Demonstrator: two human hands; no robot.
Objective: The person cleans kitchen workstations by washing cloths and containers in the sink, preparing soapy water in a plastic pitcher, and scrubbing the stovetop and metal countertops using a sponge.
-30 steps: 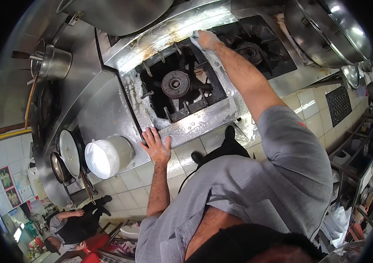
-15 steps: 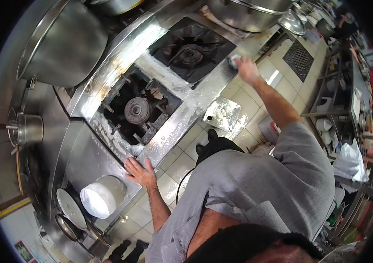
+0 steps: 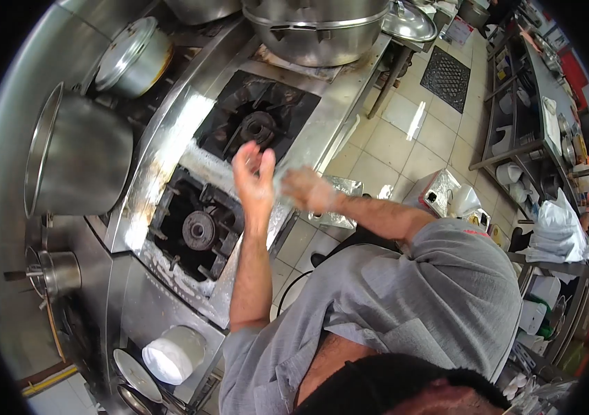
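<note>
My left hand (image 3: 254,181) is raised above the front of the stove (image 3: 201,151), between its two burners, with its fingers apart and nothing visible in it. Close on its right is my right hand (image 3: 310,191), smeared by motion, over the stove's front edge. A pale grey scouring pad (image 3: 279,184) shows as a blur at its fingertips; its exact kind is hard to make out. Whitish suds lie on the steel around the near burner (image 3: 199,230). The far burner (image 3: 258,128) sits just beyond my left hand.
A big steel pot (image 3: 315,34) stands at the stove's far end, another large pot (image 3: 87,155) at the left. A white bucket (image 3: 173,354) is on the near counter. On the tiled floor lie a metal tin (image 3: 339,200) and a drain grate (image 3: 446,79). Shelving (image 3: 516,131) lines the right.
My left hand has lifted off the counter's front edge and moved forward over the stove. My right hand has come back from the far front edge towards my left. The view has shifted.
</note>
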